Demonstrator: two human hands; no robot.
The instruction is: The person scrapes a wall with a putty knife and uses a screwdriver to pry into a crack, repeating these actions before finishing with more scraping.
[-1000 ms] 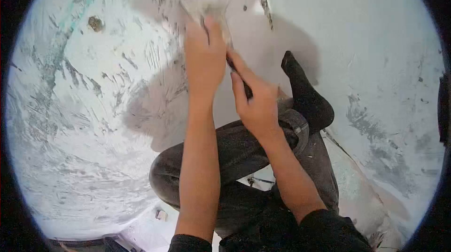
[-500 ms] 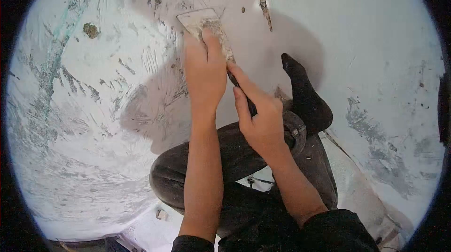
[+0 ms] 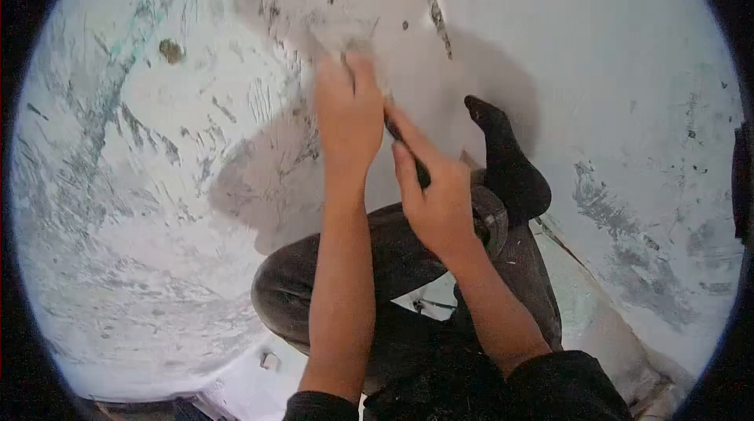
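My right hand [image 3: 438,193] is wrapped round the dark handle of a scraper [image 3: 397,129] in the middle of the view. Farther up, my left hand [image 3: 351,111] presses on the scraper near its blade, with the fingers over the metal. The blade is blurred and lies against the whitish, marked surface [image 3: 259,99]. Part of the handle is hidden by my fingers.
My bent leg [image 3: 287,287] in dark trousers is below my forearms. A foot in a black sock [image 3: 510,162] rests right of my hands. Holes [image 3: 170,50] and a crack [image 3: 436,12] mark the surface. A small pale block [image 3: 269,360] lies lower left.
Both hands still hold the scraper. The left hand and blade have shifted slightly right and down in view, and the blade has become blurred. The surroundings have shifted slightly too.
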